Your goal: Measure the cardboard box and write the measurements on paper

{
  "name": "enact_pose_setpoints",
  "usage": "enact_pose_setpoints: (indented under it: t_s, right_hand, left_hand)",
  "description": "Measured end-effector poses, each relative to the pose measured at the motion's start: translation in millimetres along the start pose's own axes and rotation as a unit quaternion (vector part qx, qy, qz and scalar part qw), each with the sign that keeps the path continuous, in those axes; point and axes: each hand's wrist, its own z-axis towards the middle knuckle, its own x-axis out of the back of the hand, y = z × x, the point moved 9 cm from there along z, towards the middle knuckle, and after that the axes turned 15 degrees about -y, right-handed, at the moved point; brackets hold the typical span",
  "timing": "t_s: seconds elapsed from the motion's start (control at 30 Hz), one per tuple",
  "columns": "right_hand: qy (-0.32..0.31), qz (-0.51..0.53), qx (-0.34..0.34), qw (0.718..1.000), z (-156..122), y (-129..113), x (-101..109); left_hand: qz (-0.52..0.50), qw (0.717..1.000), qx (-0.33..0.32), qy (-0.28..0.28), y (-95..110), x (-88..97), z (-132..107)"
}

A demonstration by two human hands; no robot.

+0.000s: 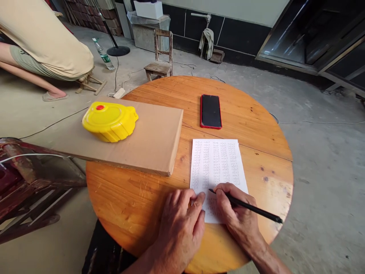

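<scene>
A yellow tape (110, 121) sits on a board (137, 140) overhanging the table's (128, 198) left edge. The left hand (179, 224) presses flat on the paper (218, 163) (near the front rim); the right hand (238, 215) grips a pen (251, 208). Bare wood lies right.

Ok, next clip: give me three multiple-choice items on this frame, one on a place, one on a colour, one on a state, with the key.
1. Where does the tape measure lie?
A. on the board
B. on the paper
C. on the floor

2. What colour is the edge of the phone?
A. blue
B. red
C. green

3. What is the right hand doing?
A. resting open and bare
B. gripping a pen with its tip on the paper
C. lifting the phone

Key: 1 A, the yellow case sits on the board's top face. 2 B, a red rim frames the dark screen. 3 B, fingers close on the pen while the left hand presses the sheet on the table.
</scene>
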Motion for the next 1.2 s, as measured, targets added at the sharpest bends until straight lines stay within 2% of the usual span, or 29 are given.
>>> enact_pose_setpoints:
  t_s: [0.13,1.0,1.1,1.2]
  right_hand:
    - [0.017,0.009,-0.010,1.000,-1.8,3.5,4.8]
    - [0.003,-0.014,-0.006,1.000,1.8,-0.1,-1.1]
    - [-0.001,0.006,-0.011,1.000,-1.0,4.4,0.3]
    - [0.035,0.068,-0.026,0.997,-7.4,12.8,6.7]
  left_hand:
    - [0.004,1.000,0.001,-0.008,0.2,-1.8,-0.4]
    - [-0.003,1.000,0.006,-0.004,-1.9,-1.1,0.2]
    - [-0.006,1.000,0.004,-0.001,-1.2,-0.3,0.1]
    - [-0.006,1.000,0.003,-0.002,-0.2,0.4,1.0]
